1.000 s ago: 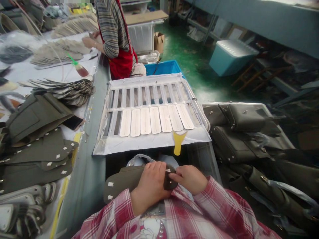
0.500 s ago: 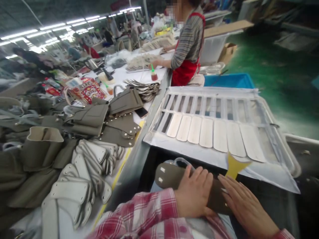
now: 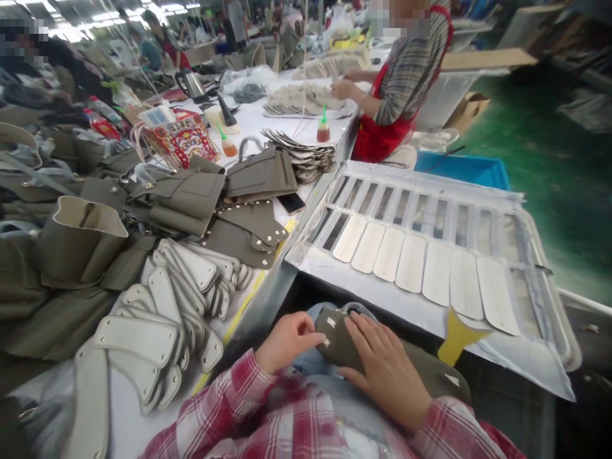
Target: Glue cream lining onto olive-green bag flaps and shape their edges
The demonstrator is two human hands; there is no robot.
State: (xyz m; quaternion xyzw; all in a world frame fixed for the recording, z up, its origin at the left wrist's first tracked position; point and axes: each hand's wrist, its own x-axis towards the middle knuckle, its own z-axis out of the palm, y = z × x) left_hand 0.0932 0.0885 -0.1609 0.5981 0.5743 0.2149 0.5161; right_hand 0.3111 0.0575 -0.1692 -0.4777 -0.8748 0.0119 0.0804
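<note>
Across my lap lies an olive-green leather piece (image 3: 425,363) with rounded ends and small white tape tabs near its corners. My right hand (image 3: 389,363) rests flat on its middle, fingers stretched out. At its left end my left hand (image 3: 289,342) is closed in a pinch, thumb and forefinger at a white tape tab (image 3: 326,342). Another tape tab (image 3: 331,323) sits just above, and one more tape tab (image 3: 452,380) shows at the right end. A clear plastic-covered loop partly shows behind the piece's upper edge.
To the left, a pile of pale strap pieces (image 3: 138,335) lies on the table beside olive bags (image 3: 176,201). A white slotted rack (image 3: 421,197) holding several pale strips stands ahead right, with a yellow tab (image 3: 459,338) at its front. A co-worker (image 3: 406,83) stands beyond.
My left hand has moved left off the piece's middle to a tape tab at its left end. My right hand has shifted left onto the middle. The view has turned left.
</note>
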